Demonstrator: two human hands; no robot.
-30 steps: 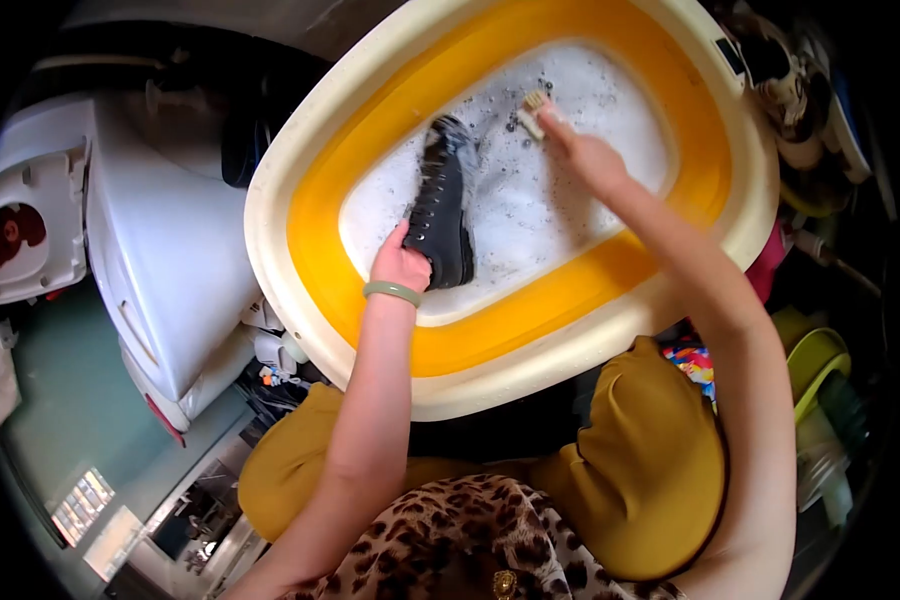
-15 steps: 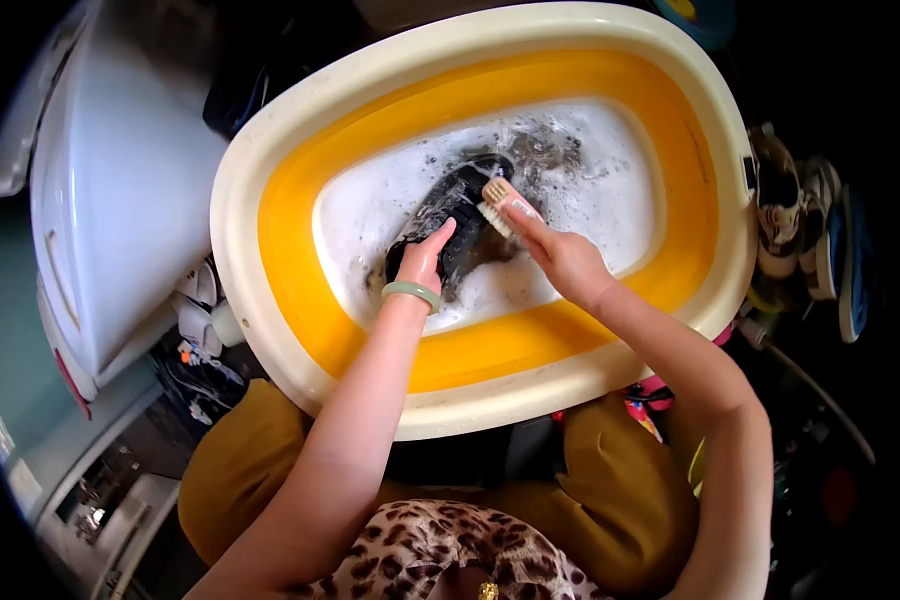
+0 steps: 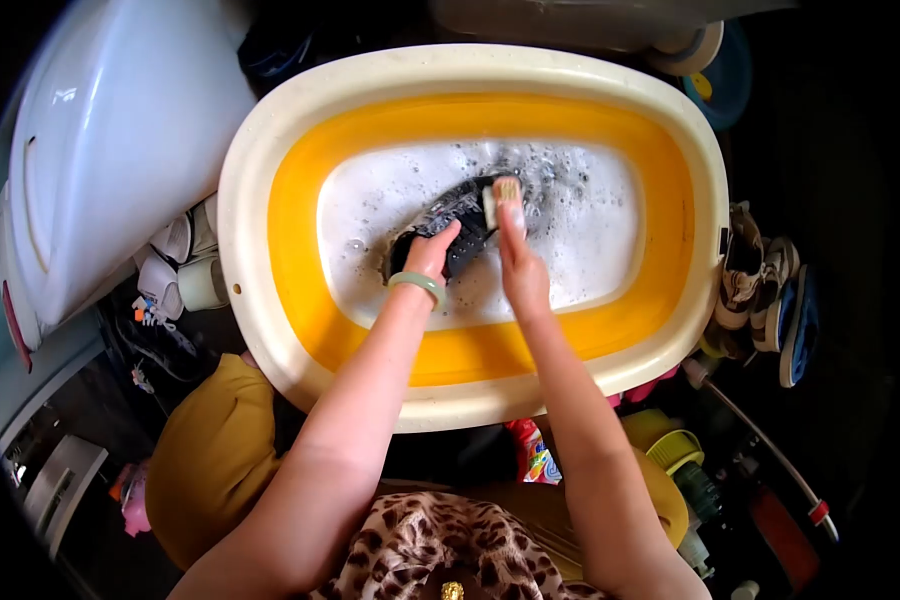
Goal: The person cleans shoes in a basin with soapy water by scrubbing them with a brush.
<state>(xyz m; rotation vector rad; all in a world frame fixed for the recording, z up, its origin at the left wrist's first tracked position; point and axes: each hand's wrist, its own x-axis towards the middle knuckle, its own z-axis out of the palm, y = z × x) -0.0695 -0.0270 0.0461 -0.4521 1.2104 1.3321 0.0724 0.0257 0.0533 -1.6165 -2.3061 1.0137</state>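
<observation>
A wet black shoe [image 3: 440,215] lies at a slant in the foamy water of a yellow basin [image 3: 475,60] with a cream rim. My left hand [image 3: 432,252], below a pale green bangle, grips the shoe near its lower left end, thumb on top and the other fingers hidden. In my right hand [image 3: 522,265] is a scrub brush [image 3: 507,190] with a light back, its pale bristles turned left against the shoe's upper right end. White suds [image 3: 590,245] with dark bubbles surround the shoe.
Several shoes [image 3: 760,280] stand right of the basin, and more pale shoes [image 3: 175,255] sit at its left. A large white glossy tub-like piece [image 3: 120,130] rises at the upper left. A hose [image 3: 770,445] runs along the lower right near a yellow-green container [image 3: 675,450].
My right hand with the brush has swung more upright, the bristles now facing left on the shoe. The left hand keeps its hold. The whole view has turned and shifted slightly.
</observation>
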